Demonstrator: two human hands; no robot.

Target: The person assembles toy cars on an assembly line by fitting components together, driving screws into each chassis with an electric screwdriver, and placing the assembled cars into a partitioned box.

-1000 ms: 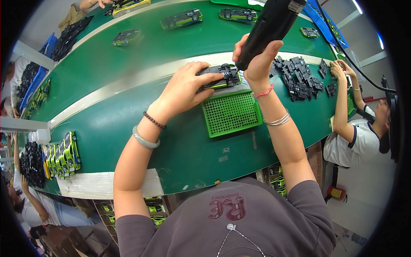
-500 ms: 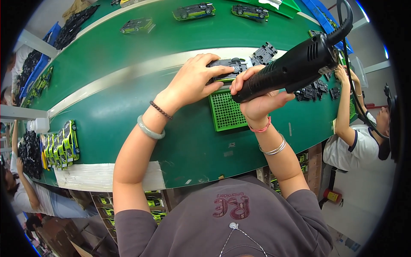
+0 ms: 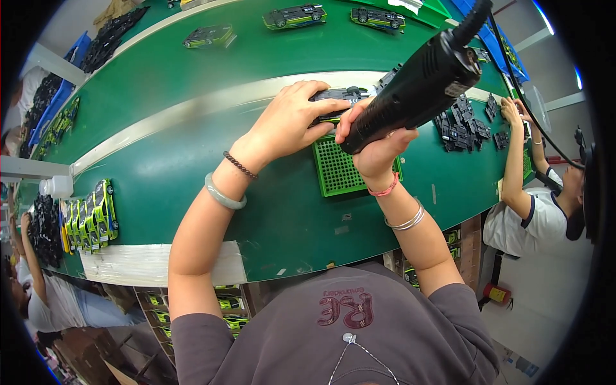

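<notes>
My left hand is closed on an upside-down toy car, black underneath with a yellow-green edge, at the pale strip across the bench. My right hand wraps round a thick black electric screwdriver, whose cord rises to the upper right. The screwdriver leans over the car's right end; its tip is hidden behind my right hand. Just below the car sits a green perforated tray with small dark pieces in its holes. Part of a black car chassis shows behind the screwdriver.
Black chassis parts lie heaped to the right. Upturned toy cars rest on the far green surface. Finished-looking cars stand in a row at left beside a white bottle. A co-worker handles parts at right.
My right hand and the screwdriver have shifted slightly left, the tool's upper end swinging left and more upright. My left hand stays on the toy car.
</notes>
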